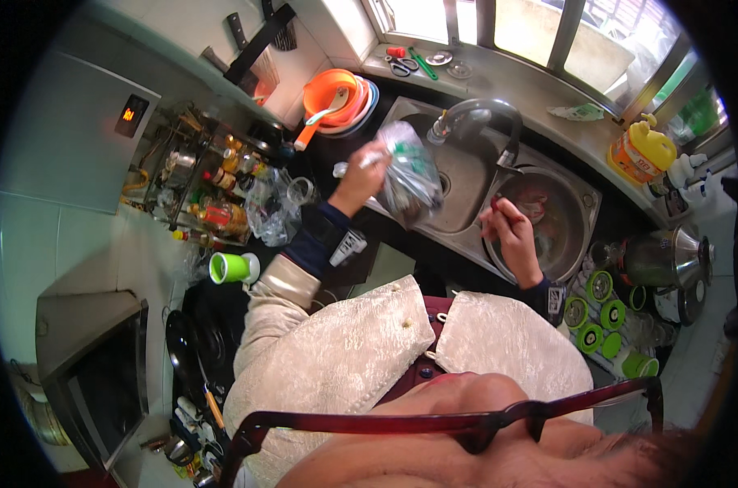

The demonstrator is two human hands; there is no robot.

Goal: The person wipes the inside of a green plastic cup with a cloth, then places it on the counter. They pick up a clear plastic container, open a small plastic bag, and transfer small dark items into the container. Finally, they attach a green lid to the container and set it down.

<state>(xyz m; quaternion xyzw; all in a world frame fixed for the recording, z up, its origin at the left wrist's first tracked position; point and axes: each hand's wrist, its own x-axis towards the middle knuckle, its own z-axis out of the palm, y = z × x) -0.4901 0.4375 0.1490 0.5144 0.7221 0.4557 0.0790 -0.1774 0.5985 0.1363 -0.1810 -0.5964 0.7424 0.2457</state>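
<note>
Right now I am working with both hands at the sink (475,218), and each of them is gripping something. My left hand (367,172) is pinching the gathered end of a clear plastic bag (412,183), fingers pressed together on it, and the bag is hanging at the near left side of the left basin. Something dark is showing through its lower part, though blur is keeping me from telling what it is, or whether the bag is touching the rim. My right hand (511,232) is closing its fingers around a small dark red thing (495,201), perhaps a handle; my fingers are covering too much of it to say. That hand is hovering over the left side of a round metal bowl (578,236) at the right end of the sink, where a pinkish, wet-looking piece (533,205) is lying.

As for progress, I am judging this to be partway along: the bowl is already holding that piece, while the bag is keeping its dark contents, so that part is waiting undone. Behind the sink the curved tap (516,122) is standing; whether water is running, I am not managing to tell.
</note>
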